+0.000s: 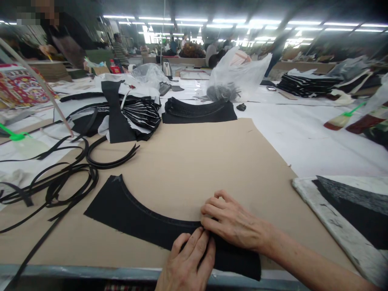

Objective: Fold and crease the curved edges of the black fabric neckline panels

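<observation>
A black curved fabric piece point(145, 226) lies on the brown paper near the table's front edge, its concave side facing away from me. A narrow raised strip runs along that inner curve. My left hand point(189, 258) comes from below, with its fingertips closed together on the fabric at the curve. Just right of it, my right hand point(233, 222) has its fingers bent and pinching the same inner edge. The two hands' fingertips almost meet. What lies right under them is hidden.
Loose black strips point(72, 186) coil on the left. Behind stand a fanned pile of black pieces point(139, 117), a stack of curved black pieces point(198, 111) and a plastic bag point(230, 76). At right, a white board point(330, 218) bears dark fabric. A person point(66, 36) stands far left.
</observation>
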`<state>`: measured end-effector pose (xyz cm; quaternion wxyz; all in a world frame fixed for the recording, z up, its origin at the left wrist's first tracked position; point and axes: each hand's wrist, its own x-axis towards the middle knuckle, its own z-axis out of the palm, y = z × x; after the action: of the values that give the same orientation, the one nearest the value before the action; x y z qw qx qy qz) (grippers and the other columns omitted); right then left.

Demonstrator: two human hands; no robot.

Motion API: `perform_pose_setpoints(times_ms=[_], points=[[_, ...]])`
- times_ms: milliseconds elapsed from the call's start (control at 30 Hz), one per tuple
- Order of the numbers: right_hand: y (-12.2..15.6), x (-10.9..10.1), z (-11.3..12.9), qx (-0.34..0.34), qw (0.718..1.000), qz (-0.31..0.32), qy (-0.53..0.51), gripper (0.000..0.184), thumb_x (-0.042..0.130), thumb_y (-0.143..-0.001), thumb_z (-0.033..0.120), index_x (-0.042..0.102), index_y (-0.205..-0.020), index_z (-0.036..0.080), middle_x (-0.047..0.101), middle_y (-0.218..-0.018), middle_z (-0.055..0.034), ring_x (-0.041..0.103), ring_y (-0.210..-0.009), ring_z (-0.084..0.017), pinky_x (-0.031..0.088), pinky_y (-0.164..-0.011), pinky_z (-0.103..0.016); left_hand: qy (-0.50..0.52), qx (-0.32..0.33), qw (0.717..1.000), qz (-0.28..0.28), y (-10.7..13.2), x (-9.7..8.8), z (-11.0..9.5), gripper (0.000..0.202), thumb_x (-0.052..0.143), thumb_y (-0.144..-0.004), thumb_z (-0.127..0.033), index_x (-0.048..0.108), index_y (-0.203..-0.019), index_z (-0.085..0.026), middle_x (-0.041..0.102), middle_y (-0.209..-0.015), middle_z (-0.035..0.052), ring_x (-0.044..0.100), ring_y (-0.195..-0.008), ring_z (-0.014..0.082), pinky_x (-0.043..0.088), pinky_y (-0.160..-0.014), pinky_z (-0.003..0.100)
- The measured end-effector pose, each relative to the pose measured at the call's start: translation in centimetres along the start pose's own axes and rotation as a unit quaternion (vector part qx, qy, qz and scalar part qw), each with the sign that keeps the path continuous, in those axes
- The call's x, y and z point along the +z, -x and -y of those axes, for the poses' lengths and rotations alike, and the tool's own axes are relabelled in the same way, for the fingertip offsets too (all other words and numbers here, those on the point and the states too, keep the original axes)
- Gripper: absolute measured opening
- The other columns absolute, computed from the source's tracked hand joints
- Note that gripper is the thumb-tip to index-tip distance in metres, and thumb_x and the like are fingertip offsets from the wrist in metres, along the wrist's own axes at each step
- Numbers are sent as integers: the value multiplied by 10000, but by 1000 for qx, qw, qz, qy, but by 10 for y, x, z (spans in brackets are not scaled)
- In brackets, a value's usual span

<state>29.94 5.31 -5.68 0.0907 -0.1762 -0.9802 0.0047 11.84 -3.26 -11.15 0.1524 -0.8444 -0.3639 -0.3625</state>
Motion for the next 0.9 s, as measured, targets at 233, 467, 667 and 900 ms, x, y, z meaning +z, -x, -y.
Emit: perform_pose_setpoints(times_ms=[233,467,667,900], points=[[-2,1,1,-38,999,1,19,271,339,-991,126,542,-815,158,542,-831,-20,443,-787,-154,317,-901,-370,0,2,1000,-5,-2,0,0,344,375,-925,-115,710,-993,-162,724,-1033,51,596,-1028,162,357,-912,295],[-3,0,2,63,997,-36,-16,211,380,-970,136,527,-822,163,564,-873,-39,459,-810,-165,328,-865,-354,9,-1,1000,-2,1,2,0,340,382,-915,-116,707,-1006,-156,717,-1028,64,599,-1042,175,361,-915,310],[1,-19,4,60,997,2,-48,97,459,-917,158,554,-908,173,588,-1009,-65,484,-948,-192,310,-915,-399,9,0,1000,5,4,2,0,333,387,-915,-124,702,-1022,-151,715,-1035,68,600,-1036,182,366,-897,316],[-2,-16,2,-20,999,37,10,184,415,-950,139,553,-834,172,579,-902,-32,477,-895,-179,252,-1006,-443,12,0,1000,11,4,1,1,344,381,-913,-124,696,-1048,-146,710,-1052,79,596,-1037,189,371,-884,319]])
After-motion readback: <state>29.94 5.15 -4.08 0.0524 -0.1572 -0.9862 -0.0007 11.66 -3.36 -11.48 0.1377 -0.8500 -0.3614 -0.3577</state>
